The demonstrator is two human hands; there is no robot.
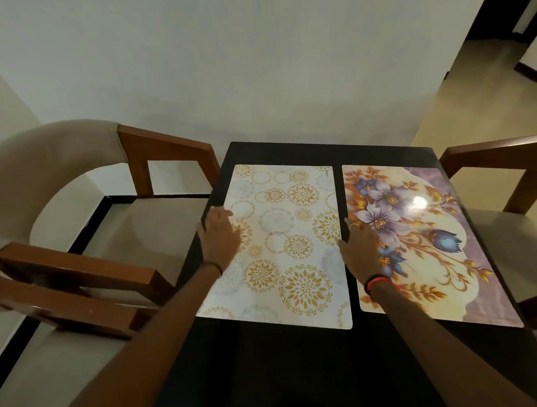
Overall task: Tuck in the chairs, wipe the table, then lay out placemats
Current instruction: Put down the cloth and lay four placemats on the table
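My left hand [220, 236] lies flat, fingers together, on the circle-patterned placemat [289, 242]; my right hand [360, 245] presses flat beside it on the flowered placemat [432, 245], atop the black table [284, 372].

I count two placemats on my desk [299, 365]: one with gold circles [289, 248] toward the left edge, one with purple flowers [432, 248] toward the right edge. Three chairs: two [76, 196] [36, 352] along the left edge, one [506, 193] at the right.

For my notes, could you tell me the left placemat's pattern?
White with gold and grey circular medallions, on the left placemat; head view.
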